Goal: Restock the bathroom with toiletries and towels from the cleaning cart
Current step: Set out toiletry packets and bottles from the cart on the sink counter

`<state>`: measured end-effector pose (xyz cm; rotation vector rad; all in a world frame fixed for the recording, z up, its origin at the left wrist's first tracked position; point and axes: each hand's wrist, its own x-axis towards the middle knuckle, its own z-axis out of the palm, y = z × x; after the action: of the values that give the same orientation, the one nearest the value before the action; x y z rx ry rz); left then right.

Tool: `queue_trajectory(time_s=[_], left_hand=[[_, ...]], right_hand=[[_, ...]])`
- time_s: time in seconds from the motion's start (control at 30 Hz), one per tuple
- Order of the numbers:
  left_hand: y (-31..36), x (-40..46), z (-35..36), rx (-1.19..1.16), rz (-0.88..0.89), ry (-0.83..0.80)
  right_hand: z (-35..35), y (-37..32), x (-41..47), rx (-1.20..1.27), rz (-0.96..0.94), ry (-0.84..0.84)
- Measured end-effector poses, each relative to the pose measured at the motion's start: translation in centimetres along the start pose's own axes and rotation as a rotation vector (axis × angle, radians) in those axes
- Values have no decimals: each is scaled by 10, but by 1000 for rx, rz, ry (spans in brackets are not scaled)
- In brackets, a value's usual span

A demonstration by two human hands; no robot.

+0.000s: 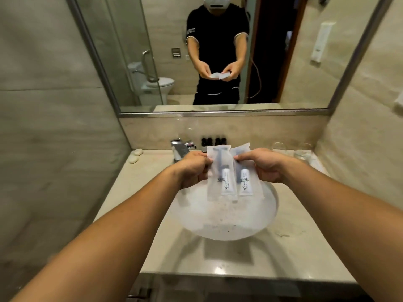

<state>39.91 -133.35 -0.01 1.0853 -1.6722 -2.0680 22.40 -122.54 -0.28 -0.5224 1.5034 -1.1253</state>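
Head view: both hands hold clear shaving-kit packets above the sink (pixel 270 205). Left hand (pixel 192 168) pinches the left packet (pixel 220 173); right hand (pixel 261 166) pinches the right packet (pixel 245 173), partly behind the first.

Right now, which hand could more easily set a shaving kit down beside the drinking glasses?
The right hand: it holds the right packet and is nearer the glasses at the counter's right rear. The left hand holds the left packet, farther away.

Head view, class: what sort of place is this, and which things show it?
Probably a hotel bathroom: a round sink set in a stone counter, a toilet reflected in the mirror, and sealed shaving kits held in both hands.
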Motion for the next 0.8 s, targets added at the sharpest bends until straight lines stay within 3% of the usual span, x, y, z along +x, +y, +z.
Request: queue_trajectory(time_s=[0.2, 0.47, 0.8], left_hand=[[-4, 9, -66, 5, -21, 67], [-8, 24, -148, -99, -64, -35], [-36, 55, -229, -80, -125, 50]], right_hand=[[59, -8, 41, 17, 15, -18], [128, -4, 94, 32, -10, 46], [211, 17, 156, 168, 18, 51]])
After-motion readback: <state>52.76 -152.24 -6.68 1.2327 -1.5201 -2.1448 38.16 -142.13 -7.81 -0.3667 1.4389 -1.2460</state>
